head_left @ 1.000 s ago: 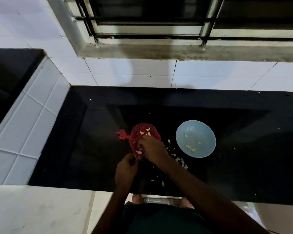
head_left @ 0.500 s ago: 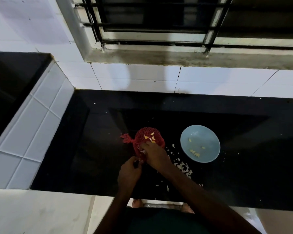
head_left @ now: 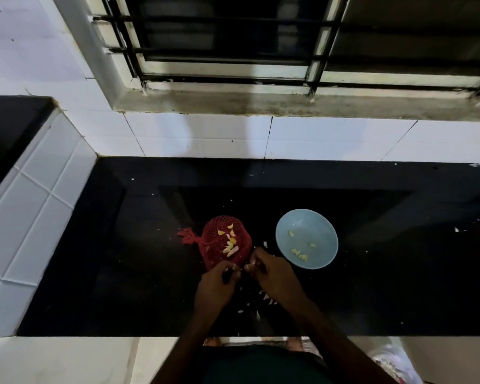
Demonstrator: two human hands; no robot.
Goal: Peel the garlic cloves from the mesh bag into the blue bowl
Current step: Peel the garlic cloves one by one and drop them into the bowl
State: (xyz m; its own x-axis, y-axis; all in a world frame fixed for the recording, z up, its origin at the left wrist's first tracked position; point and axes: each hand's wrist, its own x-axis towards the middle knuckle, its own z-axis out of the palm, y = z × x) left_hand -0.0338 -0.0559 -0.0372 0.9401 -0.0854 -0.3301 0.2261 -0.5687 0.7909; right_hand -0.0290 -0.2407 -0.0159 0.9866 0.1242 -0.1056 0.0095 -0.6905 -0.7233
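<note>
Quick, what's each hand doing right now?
Left hand: fingers pinched; what it holds cannot be told.
Right hand: fingers pinched too; contents cannot be told.

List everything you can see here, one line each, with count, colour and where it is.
mesh bag: one, red, on the counter left of the bowl, pale garlic pieces showing on top
blue bowl: one, light blue, on the counter right of the bag
peeled cloves: several, yellowish, inside the bowl
garlic skins: scattered, white, on the counter near the hands
counter: one, black
wall tiles: white, behind the counter
window: one, dark bars, above
left hand: fingers pinched together below the bag
right hand: fingers pinched, meeting the left
</note>
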